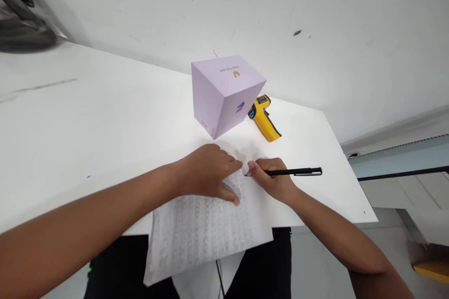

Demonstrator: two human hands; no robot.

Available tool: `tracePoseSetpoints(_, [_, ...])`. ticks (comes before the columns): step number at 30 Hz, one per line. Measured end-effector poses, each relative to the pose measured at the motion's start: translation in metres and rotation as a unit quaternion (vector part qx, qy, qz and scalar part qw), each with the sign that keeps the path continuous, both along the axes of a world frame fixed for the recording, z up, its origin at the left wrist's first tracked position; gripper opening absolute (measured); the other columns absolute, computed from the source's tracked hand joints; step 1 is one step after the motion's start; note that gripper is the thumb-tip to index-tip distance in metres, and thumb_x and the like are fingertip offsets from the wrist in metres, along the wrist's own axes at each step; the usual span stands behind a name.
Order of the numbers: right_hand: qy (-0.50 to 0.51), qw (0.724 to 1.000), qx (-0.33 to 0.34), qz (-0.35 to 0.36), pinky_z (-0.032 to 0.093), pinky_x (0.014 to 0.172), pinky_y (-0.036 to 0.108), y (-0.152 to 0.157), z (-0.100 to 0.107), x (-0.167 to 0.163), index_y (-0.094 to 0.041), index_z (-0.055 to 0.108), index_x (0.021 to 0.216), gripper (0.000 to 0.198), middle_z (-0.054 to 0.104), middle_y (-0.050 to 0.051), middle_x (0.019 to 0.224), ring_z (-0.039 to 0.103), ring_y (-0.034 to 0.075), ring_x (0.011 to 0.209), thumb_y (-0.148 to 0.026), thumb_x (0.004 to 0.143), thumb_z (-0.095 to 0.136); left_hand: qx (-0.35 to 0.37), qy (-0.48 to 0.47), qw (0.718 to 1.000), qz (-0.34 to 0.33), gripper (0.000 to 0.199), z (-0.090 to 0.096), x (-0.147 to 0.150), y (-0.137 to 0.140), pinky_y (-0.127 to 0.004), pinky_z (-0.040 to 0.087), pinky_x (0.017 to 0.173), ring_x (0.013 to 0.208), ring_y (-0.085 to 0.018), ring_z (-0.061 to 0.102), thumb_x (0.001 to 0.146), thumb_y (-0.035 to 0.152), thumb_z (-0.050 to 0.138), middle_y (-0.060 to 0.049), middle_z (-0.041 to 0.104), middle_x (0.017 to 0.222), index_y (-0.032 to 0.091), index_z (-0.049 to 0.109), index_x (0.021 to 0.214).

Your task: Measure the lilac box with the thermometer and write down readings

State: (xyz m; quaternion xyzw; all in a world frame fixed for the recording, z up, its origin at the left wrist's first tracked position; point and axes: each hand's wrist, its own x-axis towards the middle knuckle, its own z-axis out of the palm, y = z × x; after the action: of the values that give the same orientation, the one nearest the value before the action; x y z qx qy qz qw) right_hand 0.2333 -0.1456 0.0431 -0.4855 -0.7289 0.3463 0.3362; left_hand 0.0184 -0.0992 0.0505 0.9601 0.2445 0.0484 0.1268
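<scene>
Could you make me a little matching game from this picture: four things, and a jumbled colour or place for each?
1. Box
2. Pen
3. Paper
4. Pistol-shaped gadget

A. Held in the right hand
B. Yellow and black
C. Under the left hand, overhanging the table
D. Pale purple

Pairs: 1-D, 2-A, 3-C, 4-B

So this white table (105, 126) is holding a few bits: a lilac box (224, 98) is sitting toward the back, a yellow-and-black gun-shaped gadget (266, 124) is lying just beside it, and a marked-up paper sheet (206, 233) is hanging partly over the front edge.
</scene>
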Motion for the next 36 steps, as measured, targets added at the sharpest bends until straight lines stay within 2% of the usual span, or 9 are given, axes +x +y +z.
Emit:
tracePoseSetpoints(9, [-0.008,1.0,0.006,-0.016,0.04,0.044,0.024,-0.001,0.002,0.001,-0.018,0.06,0.055,0.059,0.056,0.001,0.05,0.054,0.011,0.047,-0.056,0.099,0.05,0.008,-0.023,1.0,-0.002,0.06,-0.005,-0.001,0.001,-0.032,0.04,0.065,0.07,-0.021,0.066,0.073,0.071,0.072,-0.001,0.071,0.075,0.021,0.07,0.106])
tracePoseSetpoints(15, [-0.008,1.0,0.001,-0.017,0.039,0.045,0.024,-0.001,0.001,0.001,-0.017,0.06,0.056,0.055,0.055,0.0,0.051,0.051,0.01,0.046,-0.05,0.099,0.051,-0.013,-0.073,0.997,0.003,0.059,-0.01,-0.003,0.001,-0.033,0.039,0.065,0.066,-0.019,0.062,0.078,0.074,0.064,0.001,0.067,0.071,0.023,0.07,0.107])
tracePoseSetpoints(24, [-0.001,0.999,0.012,-0.033,0.041,0.046,0.023,-0.001,0.0,0.001,-0.018,0.059,0.054,0.053,0.059,0.001,0.052,0.053,0.01,0.047,-0.046,0.099,0.052,0.014,-0.02,1.0,-0.006,0.062,-0.004,0.001,0.001,-0.032,0.039,0.064,0.069,-0.022,0.066,0.072,0.071,0.073,-0.002,0.072,0.075,0.019,0.071,0.106])
tracePoseSetpoints(27, [-0.003,0.999,0.02,-0.037,0.041,0.046,0.024,-0.001,0.0,0.0,-0.018,0.058,0.055,0.054,0.06,0.002,0.053,0.053,0.01,0.047,-0.048,0.1,0.051,0.012,-0.017,1.0,-0.008,0.062,-0.003,0.0,0.0,-0.032,0.04,0.064,0.069,-0.022,0.066,0.073,0.072,0.072,-0.002,0.072,0.075,0.019,0.071,0.105])
tracePoseSetpoints(33, [-0.01,1.0,-0.006,0.024,0.042,0.047,0.024,0.002,0.002,0.001,-0.018,0.06,0.056,0.06,0.062,0.003,0.055,0.054,0.011,0.048,-0.057,0.099,0.049,-0.007,-0.067,0.998,-0.003,0.061,-0.009,-0.003,0.002,-0.033,0.041,0.067,0.069,-0.02,0.065,0.076,0.075,0.066,-0.001,0.07,0.074,0.023,0.07,0.109])
tracePoseSetpoints(36, [0.011,1.0,-0.026,-0.012,0.041,0.048,0.024,0.003,0.001,0.001,-0.018,0.062,0.057,0.061,0.06,0.002,0.053,0.052,0.011,0.048,-0.062,0.098,0.05,-0.013,-0.064,0.998,-0.003,0.064,-0.014,-0.005,0.003,-0.034,0.041,0.07,0.071,-0.021,0.066,0.076,0.077,0.064,-0.001,0.072,0.077,0.024,0.069,0.111])
